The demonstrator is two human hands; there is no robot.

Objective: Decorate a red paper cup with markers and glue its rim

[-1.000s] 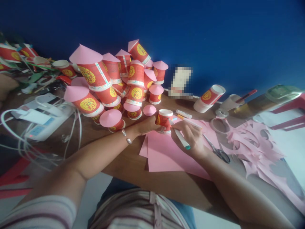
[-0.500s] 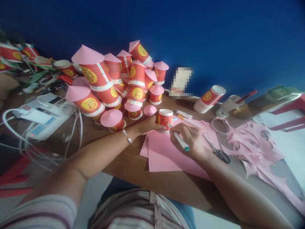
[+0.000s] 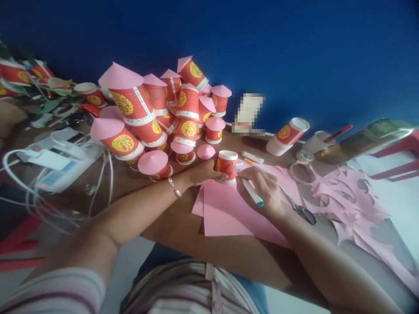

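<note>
A red paper cup [image 3: 226,168] with a white rim stands upright on the pink paper sheets [image 3: 225,213]. My left hand [image 3: 207,172] is closed around its left side. In my right hand [image 3: 263,188] is a white marker [image 3: 250,190] with a green end, its tip at the cup's right side. A small pink paper cone [image 3: 206,151] lies just behind my left hand. Close to my right hand are the scissors [image 3: 301,210], lying on the table, and a small white tube [image 3: 252,157].
Several red cups with pink cone tops [image 3: 131,102] are piled at the back left. A power strip [image 3: 62,165] with white cables lies at left. Pink paper scraps [image 3: 350,196], a tape roll [image 3: 303,172] and stacked cups [image 3: 288,136] are at right, before the blue wall [image 3: 294,56].
The marker and my right hand have moved slightly to the right and up along the cup's side. My left hand stays on the cup.
</note>
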